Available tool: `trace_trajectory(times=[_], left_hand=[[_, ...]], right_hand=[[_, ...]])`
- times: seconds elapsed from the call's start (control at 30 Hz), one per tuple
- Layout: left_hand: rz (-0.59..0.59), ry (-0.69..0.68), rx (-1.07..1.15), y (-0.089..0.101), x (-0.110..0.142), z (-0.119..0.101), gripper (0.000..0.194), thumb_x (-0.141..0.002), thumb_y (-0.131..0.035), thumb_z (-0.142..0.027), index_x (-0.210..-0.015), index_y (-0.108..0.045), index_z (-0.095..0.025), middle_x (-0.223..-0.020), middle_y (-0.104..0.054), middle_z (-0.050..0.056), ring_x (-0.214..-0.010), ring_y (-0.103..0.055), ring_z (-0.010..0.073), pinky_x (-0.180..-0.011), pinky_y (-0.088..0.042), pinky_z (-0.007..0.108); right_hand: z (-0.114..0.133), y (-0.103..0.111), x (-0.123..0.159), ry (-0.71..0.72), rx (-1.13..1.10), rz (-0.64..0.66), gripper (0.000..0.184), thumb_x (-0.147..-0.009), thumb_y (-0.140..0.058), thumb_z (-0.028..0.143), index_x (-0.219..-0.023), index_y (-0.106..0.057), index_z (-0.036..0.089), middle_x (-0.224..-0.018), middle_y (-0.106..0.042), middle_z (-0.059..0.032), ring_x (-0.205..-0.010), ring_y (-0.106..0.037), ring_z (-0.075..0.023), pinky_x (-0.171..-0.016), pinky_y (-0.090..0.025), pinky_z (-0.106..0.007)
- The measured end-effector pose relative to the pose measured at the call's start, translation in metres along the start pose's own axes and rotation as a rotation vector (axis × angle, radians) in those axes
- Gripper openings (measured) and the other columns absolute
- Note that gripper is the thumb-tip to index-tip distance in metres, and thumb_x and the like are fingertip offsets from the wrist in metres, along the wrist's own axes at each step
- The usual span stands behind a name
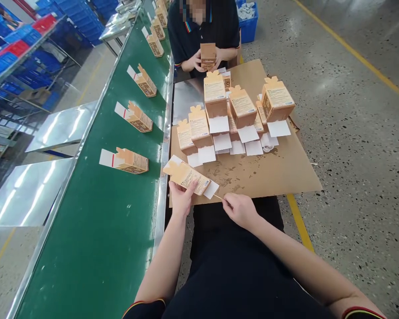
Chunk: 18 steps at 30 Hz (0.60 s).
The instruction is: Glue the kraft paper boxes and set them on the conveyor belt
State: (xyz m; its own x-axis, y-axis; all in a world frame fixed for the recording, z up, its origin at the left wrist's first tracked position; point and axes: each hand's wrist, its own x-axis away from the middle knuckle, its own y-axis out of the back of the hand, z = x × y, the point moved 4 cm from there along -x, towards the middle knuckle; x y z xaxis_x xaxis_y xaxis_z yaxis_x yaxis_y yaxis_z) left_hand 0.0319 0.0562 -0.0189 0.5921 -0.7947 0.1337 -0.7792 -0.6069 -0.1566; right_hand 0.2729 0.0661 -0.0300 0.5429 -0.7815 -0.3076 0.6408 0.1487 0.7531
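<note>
My left hand [182,195] is wrapped round a tan printed carton [188,175], tilted over the near left corner of the cardboard sheet [272,173]. The carton's white end flap [212,189] stands out toward my right hand [238,207]. That hand is closed on a thin light-coloured stick [219,197], whose tip reaches the flap; whether it touches the flap I cannot tell. Beyond my hands, several similar cartons [199,126] are stacked on the sheet, their white flaps hanging toward me. Dark smudges mark the cardboard between them and me.
To my left runs a green conveyor belt [119,221] with a metal edge, carrying a row of cartons [133,161]. Across the table a co-worker [204,31] holds another carton [208,55] in both hands. A blue bin [248,22] stands on the floor behind.
</note>
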Motion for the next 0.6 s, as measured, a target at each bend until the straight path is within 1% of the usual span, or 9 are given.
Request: trace_trajectory(times=[0.1, 0.17, 0.23, 0.3, 0.4, 0.5, 0.6], left_hand=[[0.013, -0.015, -0.01, -0.001, 0.003, -0.002, 0.091, -0.062, -0.111, -0.049, -0.135, -0.061, -0.029, -0.14, -0.074, 0.012, -0.133, -0.074, 0.0306, -0.115, -0.061, 0.048], [0.01, -0.013, -0.022, -0.001, 0.003, -0.002, 0.088, -0.063, -0.11, -0.05, -0.132, -0.06, -0.028, -0.138, -0.074, 0.012, -0.131, -0.075, 0.0304, -0.113, -0.062, 0.047], [-0.003, -0.021, -0.047, -0.002, 0.005, -0.002, 0.088, -0.062, -0.11, -0.051, -0.128, -0.057, -0.028, -0.135, -0.074, 0.012, -0.128, -0.076, 0.0296, -0.11, -0.063, 0.046], [-0.015, -0.052, -0.096, -0.003, 0.007, -0.001, 0.088, -0.062, -0.11, -0.052, -0.126, -0.053, -0.028, -0.133, -0.074, 0.011, -0.125, -0.076, 0.029, -0.109, -0.063, 0.045], [-0.023, -0.124, -0.215, -0.005, 0.017, 0.001, 0.091, -0.062, -0.108, -0.052, -0.126, -0.049, -0.028, -0.132, -0.071, 0.012, -0.125, -0.076, 0.0299, -0.108, -0.063, 0.046], [-0.022, -0.188, -0.373, -0.009, 0.033, 0.006, 0.093, -0.061, -0.107, -0.048, -0.129, -0.047, -0.027, -0.128, -0.07, 0.011, -0.118, -0.078, 0.0309, -0.101, -0.065, 0.046], [-0.005, -0.226, -0.493, -0.013, 0.044, 0.009, 0.084, -0.064, -0.105, -0.046, -0.127, -0.051, -0.027, -0.121, -0.072, 0.011, -0.112, -0.079, 0.0321, -0.094, -0.067, 0.046]], right_hand=[[0.001, -0.007, 0.002, 0.022, 0.052, 0.045, 0.037, -0.112, -0.048, 0.021, -0.077, -0.059, 0.021, -0.067, -0.059, -0.0007, -0.058, -0.047, -0.0134, -0.062, -0.03, -0.03], [-0.002, -0.008, 0.002, 0.0, 0.071, 0.048, 0.037, -0.112, -0.048, 0.021, -0.077, -0.059, 0.021, -0.067, -0.06, -0.001, -0.058, -0.047, -0.0135, -0.061, -0.028, -0.03], [-0.008, -0.006, 0.0, -0.04, 0.072, 0.019, 0.036, -0.112, -0.048, 0.022, -0.077, -0.057, 0.022, -0.066, -0.059, -0.0007, -0.057, -0.047, -0.0136, -0.06, -0.027, -0.03], [-0.014, 0.0, -0.004, -0.081, 0.056, -0.038, 0.037, -0.112, -0.049, 0.022, -0.075, -0.054, 0.022, -0.065, -0.058, -0.0003, -0.057, -0.047, -0.0137, -0.06, -0.028, -0.03], [-0.024, 0.016, -0.008, -0.131, 0.015, -0.146, 0.037, -0.111, -0.05, 0.023, -0.074, -0.049, 0.024, -0.064, -0.055, 0.0008, -0.057, -0.047, -0.0137, -0.06, -0.031, -0.029], [-0.031, 0.039, -0.006, -0.165, -0.031, -0.244, 0.035, -0.109, -0.053, 0.023, -0.075, -0.048, 0.025, -0.062, -0.052, 0.0029, -0.055, -0.045, -0.0131, -0.058, -0.034, -0.028], [-0.034, 0.062, 0.0, -0.198, -0.065, -0.306, 0.033, -0.108, -0.056, 0.023, -0.076, -0.048, 0.025, -0.06, -0.048, 0.0052, -0.052, -0.041, -0.0123, -0.056, -0.034, -0.027]])
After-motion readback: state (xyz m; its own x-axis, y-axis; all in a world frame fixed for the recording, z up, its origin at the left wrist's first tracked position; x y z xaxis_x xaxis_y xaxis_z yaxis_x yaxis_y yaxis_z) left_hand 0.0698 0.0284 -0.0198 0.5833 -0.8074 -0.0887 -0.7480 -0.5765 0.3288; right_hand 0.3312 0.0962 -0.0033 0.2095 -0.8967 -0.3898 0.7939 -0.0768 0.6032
